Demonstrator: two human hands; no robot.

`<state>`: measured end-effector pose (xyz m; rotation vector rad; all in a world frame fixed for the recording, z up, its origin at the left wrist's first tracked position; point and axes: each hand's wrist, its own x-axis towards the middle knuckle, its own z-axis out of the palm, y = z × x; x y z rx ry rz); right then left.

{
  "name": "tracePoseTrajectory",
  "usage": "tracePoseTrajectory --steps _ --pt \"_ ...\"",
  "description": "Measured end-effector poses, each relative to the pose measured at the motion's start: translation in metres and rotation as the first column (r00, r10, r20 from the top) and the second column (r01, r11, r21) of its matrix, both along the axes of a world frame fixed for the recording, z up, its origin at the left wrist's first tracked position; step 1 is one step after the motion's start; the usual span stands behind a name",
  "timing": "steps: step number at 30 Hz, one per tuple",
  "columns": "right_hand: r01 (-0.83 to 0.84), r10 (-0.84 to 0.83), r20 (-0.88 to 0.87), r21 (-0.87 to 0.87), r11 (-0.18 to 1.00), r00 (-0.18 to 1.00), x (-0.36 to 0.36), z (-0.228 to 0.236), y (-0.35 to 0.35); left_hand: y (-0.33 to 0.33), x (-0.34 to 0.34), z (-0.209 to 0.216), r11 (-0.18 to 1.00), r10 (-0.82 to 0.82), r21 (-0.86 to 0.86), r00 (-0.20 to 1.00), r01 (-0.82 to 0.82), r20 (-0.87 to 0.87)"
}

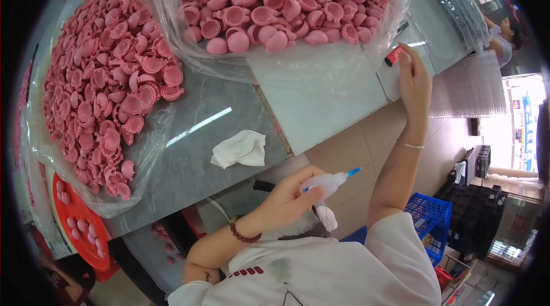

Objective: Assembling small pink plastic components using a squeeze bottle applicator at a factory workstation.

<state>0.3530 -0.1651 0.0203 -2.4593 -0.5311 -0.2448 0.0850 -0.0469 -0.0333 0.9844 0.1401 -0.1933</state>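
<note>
a white squeeze bottle [327,184] is gripped around its body by the left hand [291,196], seemingly so that its blue nozzle [354,172] is left unobstructed. at the worktop's [321,103] far right, a red cylinder [393,57] is pinched by the right hand [416,80]. pink shells [263,16] are heaped in opened clear bags [220,68], presumably for easy reach.

Translucent plastic bottle [327,183], smooth glossy tabletop [186,160], matt papery tissue [240,148]
</note>
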Motion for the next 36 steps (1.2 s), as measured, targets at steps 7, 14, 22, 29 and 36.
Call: tracePoseTrajectory --steps 7,14,22,29,36 --pt "-0.029 0.132 0.213 -0.43 0.902 0.968 -0.006 -0.01 -0.019 -0.023 0.069 -0.135 0.828 0.081 0.558 0.997 -0.059 -0.014" --pt "0.316 0.196 -0.483 0.778 0.543 0.854 -0.101 -0.072 -0.027 -0.029 0.068 -0.158 0.64 0.207 0.73 0.969 -0.24 0.137" --pt "0.465 0.098 -0.713 0.548 0.696 0.694 -0.124 -0.171 -0.029 -0.02 0.07 -0.128 0.559 0.219 0.752 0.937 -0.349 0.272" --pt "0.438 0.264 -0.761 0.58 0.687 0.593 -0.109 -0.18 -0.038 -0.019 0.065 -0.128 0.452 0.151 0.862 0.972 -0.23 0.18" --pt "0.405 0.186 -0.762 0.514 0.756 0.621 -0.109 -0.198 -0.039 -0.019 0.064 -0.128 0.48 0.195 0.79 0.925 -0.381 0.327"
